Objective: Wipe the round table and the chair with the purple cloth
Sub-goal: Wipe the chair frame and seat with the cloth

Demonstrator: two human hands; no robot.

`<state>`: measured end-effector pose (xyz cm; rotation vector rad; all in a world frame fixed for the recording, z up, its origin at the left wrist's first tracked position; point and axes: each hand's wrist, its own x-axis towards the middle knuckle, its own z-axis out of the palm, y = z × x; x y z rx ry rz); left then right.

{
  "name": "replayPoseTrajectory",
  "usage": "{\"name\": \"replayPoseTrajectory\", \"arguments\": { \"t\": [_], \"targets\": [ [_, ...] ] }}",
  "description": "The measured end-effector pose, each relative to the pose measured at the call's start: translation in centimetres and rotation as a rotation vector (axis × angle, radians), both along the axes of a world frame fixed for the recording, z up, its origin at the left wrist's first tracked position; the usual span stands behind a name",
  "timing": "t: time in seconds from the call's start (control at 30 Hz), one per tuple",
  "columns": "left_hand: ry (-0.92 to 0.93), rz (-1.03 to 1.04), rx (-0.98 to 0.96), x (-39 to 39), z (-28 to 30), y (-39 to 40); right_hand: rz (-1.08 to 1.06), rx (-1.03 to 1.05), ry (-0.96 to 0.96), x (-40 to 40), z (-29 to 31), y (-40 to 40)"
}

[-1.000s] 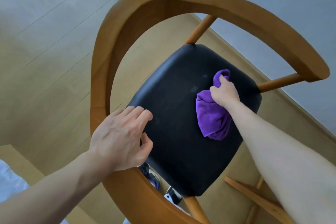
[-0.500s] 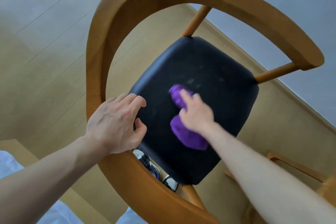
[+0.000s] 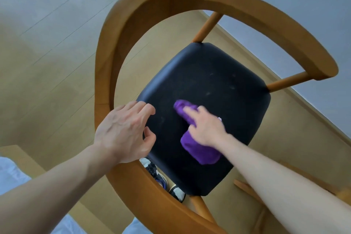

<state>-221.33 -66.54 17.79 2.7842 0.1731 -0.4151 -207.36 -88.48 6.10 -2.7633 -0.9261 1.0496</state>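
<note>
Since a second ago, the crumpled purple cloth (image 3: 199, 148) has been dragged from the far right side of the seat toward its middle by the right hand (image 3: 206, 129), which is blurred with motion; the cloth is pressed down under it, forefinger stretched forward, though whether the other fingers curl round it cannot be told. The left hand (image 3: 124, 133) is held loosely spread, holding nothing, over the curved wooden backrest rail (image 3: 117, 34) at the seat's near left edge. The black padded leather seat (image 3: 218, 81) of the round-backed wooden chair is being wiped, and pale smudges are left on its far half. Next, strokes across those marks and the wooden frame seem called for.
</note>
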Motion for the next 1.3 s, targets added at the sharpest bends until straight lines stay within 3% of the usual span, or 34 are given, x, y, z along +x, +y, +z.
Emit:
{"name": "replayPoseTrajectory", "arguments": {
  "t": [0.07, 0.13, 0.2, 0.33, 0.4, 0.47, 0.53, 0.67, 0.77, 0.83, 0.93, 1.03, 1.1, 1.13, 1.2, 1.3],
  "targets": [
    [-0.008, 0.007, -0.006, 0.0, -0.2, 0.1, -0.377, -0.005, -0.043, 3.1, -0.5, 0.3],
    [-0.009, 0.012, -0.012, 0.0, -0.2, 0.1, -0.472, -0.068, -0.025, 3.4, -0.9, 2.0],
    [-0.004, 0.018, -0.016, 0.0, -0.1, 0.1, -0.290, -0.075, 0.000, 0.2, -0.9, 4.4],
    [0.005, 0.024, -0.025, 0.2, 0.1, 0.2, 0.291, -0.046, 0.049, -9.0, -0.1, 6.1],
    [0.012, 0.021, -0.028, 0.1, 0.2, 0.3, 0.416, -0.029, 0.110, -9.7, 0.7, 5.5],
    [0.014, 0.020, -0.031, 0.1, 0.3, 0.3, 0.402, -0.004, 0.145, -7.7, 1.3, 5.4],
    [0.010, 0.020, -0.040, 0.1, 0.3, 0.3, 0.179, 0.048, 0.134, -4.9, 1.3, 5.5],
    [0.002, 0.029, -0.044, 0.1, 0.4, 0.3, -0.487, 0.182, -0.040, 2.1, 0.5, 4.2],
    [0.037, 0.015, -0.046, 0.2, 0.3, 0.4, -0.968, 0.132, -0.137, 7.3, -0.5, 0.6],
    [0.068, -0.012, -0.025, 0.3, 0.2, 0.4, -1.087, -0.002, -0.093, 8.7, -1.1, -1.3],
    [0.104, -0.039, 0.004, 0.5, 0.0, 0.5, -0.630, -0.148, -0.099, 6.2, -1.3, -0.9],
    [0.128, -0.049, 0.014, 0.6, 0.2, 0.5, -0.025, -0.129, 0.118, 1.3, -0.2, 0.2],
    [0.132, -0.051, 0.018, 0.6, 0.3, 0.4, 0.131, -0.121, 0.209, 0.4, 0.9, -0.7],
    [0.132, -0.052, 0.020, 0.6, 0.3, 0.4, 0.117, -0.089, 0.158, 1.1, 1.1, -1.5],
    [0.127, -0.051, 0.022, 0.6, 0.2, 0.4, -0.127, -0.016, 0.000, 4.2, 0.4, -3.5],
    [0.112, -0.054, 0.028, 0.5, -0.1, 0.4, -0.744, 0.015, -0.130, 11.0, -0.5, -6.8]
  ]
}}
